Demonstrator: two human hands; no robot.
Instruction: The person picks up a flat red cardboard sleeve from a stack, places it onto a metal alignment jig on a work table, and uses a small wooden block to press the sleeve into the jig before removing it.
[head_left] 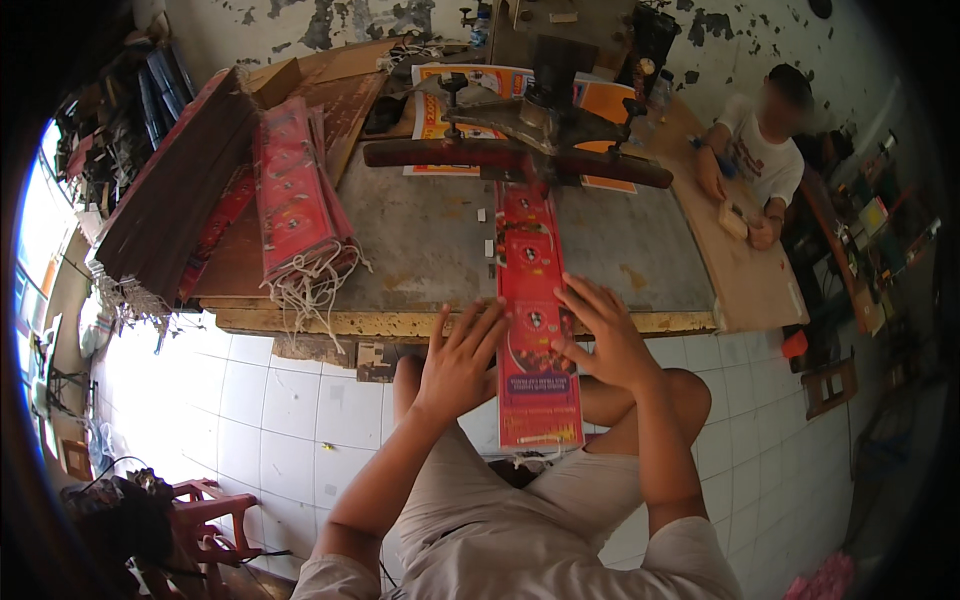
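Note:
A long red printed paper strip (532, 300), perhaps a stack of several, lies lengthwise from under the dark metal press (540, 125) toward me. Its near end juts past the table's front edge above my lap, with white string below it. Along the strip's left edge rests my left hand (462, 358), fingers stretched out and slightly apart. My right hand (608, 345) touches the right edge, its fingers spread and thumb lying toward the strip. Neither hand is closed around it.
A bundle of red printed strips with white strings (300, 200) lies on the left of the metal-topped table (420, 240), beside a tall dark-edged stack (180, 190). At the right, a person (755, 150) holds a small tan block. A red stool (215, 515) stands lower left.

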